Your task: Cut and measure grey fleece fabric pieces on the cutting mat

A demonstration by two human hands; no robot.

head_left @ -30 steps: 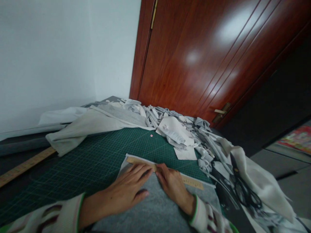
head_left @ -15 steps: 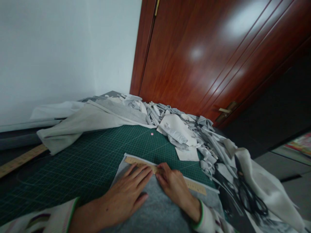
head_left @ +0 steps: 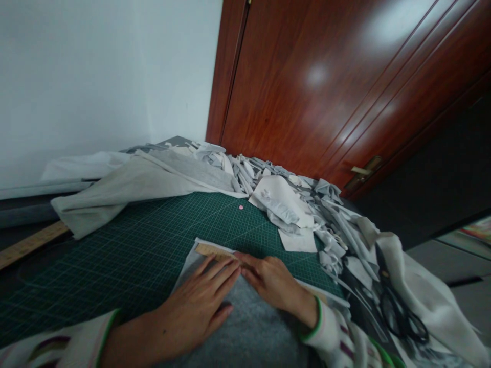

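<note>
My left hand point(head_left: 195, 301) lies spread and flat, its fingertips pressing a wooden ruler point(head_left: 209, 250) onto grey fabric point(head_left: 245, 327). The ruler runs just inside the fabric's far edge, which shows as a narrow pale strip. Close against the left fingertips, my right hand point(head_left: 272, 278) is closed, thumb and fingers together over the ruler and that edge. What those fingers pinch is hidden. The right hand and forearm cover much of the ruler. Under the fabric is a green gridded cutting mat point(head_left: 153, 235).
Fabric scraps point(head_left: 245, 171) are heaped along the back and right. A large pale cloth point(head_left: 111, 197) lies at back left, over another wooden ruler point(head_left: 34, 243). Black scissors point(head_left: 402, 317) rest at right. A small pink disc point(head_left: 241, 207) sits on the mat. Behind stands a wooden door point(head_left: 307, 76).
My right hand has shifted slightly left, its fingers now reaching over the ruler beside the left fingertips. My left hand stays pressed in place. The whole view has shifted slightly.
</note>
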